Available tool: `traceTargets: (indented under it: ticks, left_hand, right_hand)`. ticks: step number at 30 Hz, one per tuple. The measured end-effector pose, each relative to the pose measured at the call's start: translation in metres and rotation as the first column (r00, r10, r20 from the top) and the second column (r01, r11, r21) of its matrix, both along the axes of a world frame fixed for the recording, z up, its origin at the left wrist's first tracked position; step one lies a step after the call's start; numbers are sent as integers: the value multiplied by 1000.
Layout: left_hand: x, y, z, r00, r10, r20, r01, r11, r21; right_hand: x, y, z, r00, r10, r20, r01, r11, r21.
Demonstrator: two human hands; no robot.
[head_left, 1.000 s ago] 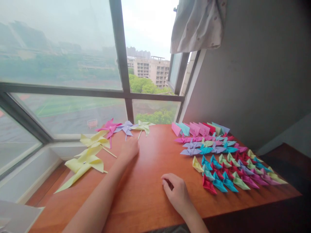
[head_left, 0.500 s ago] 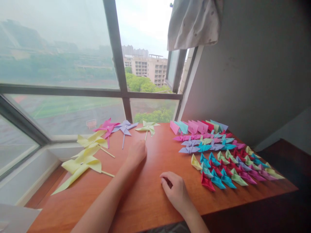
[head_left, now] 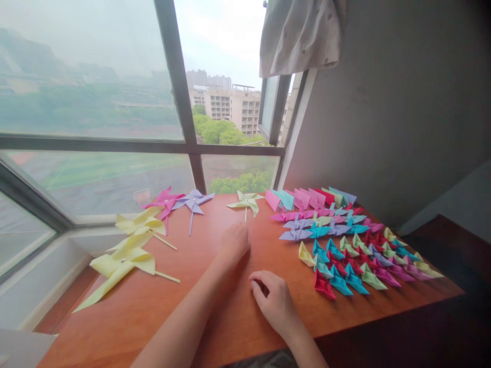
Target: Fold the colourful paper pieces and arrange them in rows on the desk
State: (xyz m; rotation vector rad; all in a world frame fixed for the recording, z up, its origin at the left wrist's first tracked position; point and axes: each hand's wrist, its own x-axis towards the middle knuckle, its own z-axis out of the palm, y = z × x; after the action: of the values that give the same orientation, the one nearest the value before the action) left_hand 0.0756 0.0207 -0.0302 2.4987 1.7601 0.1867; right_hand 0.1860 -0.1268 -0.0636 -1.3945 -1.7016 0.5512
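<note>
My left hand [head_left: 235, 243] reaches across the wooden table [head_left: 215, 317] and is closed on the stick of a pale green paper pinwheel [head_left: 245, 201], whose head lies flat near the window. My right hand [head_left: 273, 301] rests on the table nearer to me, fingers curled under, with nothing visible in it. Rows of small folded paper pieces [head_left: 345, 240] in pink, blue, green, red and purple lie to the right of both hands.
A purple pinwheel [head_left: 194, 200] and a pink pinwheel [head_left: 164, 200] lie by the window frame. Larger yellow pinwheels [head_left: 128, 250] lie at the table's left edge. A grey wall [head_left: 402, 112] stands on the right, and a white sheet [head_left: 19, 347] sits at bottom left.
My left hand has slid to the right along the table, carrying the pale green pinwheel away from the purple one. My right hand has stayed in place.
</note>
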Motion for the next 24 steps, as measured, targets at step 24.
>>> traceTargets:
  ticks: [24]
  left_hand:
    - [54, 4, -1, 995, -94, 13, 95, 994, -47]
  right_hand:
    - [0, -1, 5, 999, 5, -43, -7, 998, -63]
